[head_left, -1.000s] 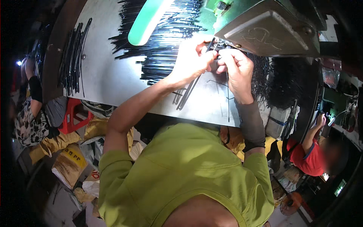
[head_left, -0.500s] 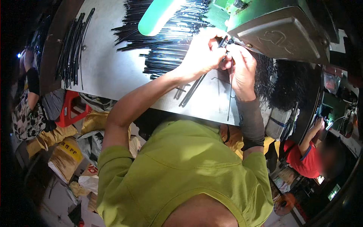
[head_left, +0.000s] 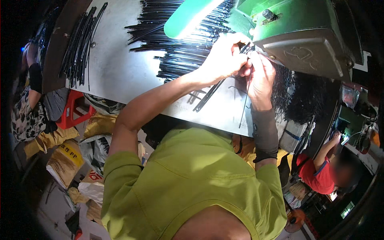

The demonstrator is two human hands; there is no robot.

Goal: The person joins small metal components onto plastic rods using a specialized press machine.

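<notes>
My left hand is closed around a couple of thin black rods, whose lower ends slant down toward the table's near edge. Close against it, my right hand pinches a thinner black wire-like strip that hangs below the fingers. Both sets of fingertips meet at the corner of a green and dark metal machine; the exact contact there is too small to make out. Just left of my hands lies a broad pile of shiny black rods on the pale metal table.
A bright green-cased lamp hangs over the pile. Another row of black rods lies at the table's left. Dark strands bunch beneath the machine. A red stool and sacks stand left; people work at both sides.
The view has shifted a little, so the table, lamp and machine sit slightly further right in it. My hands keep their hold at the machine's corner.
</notes>
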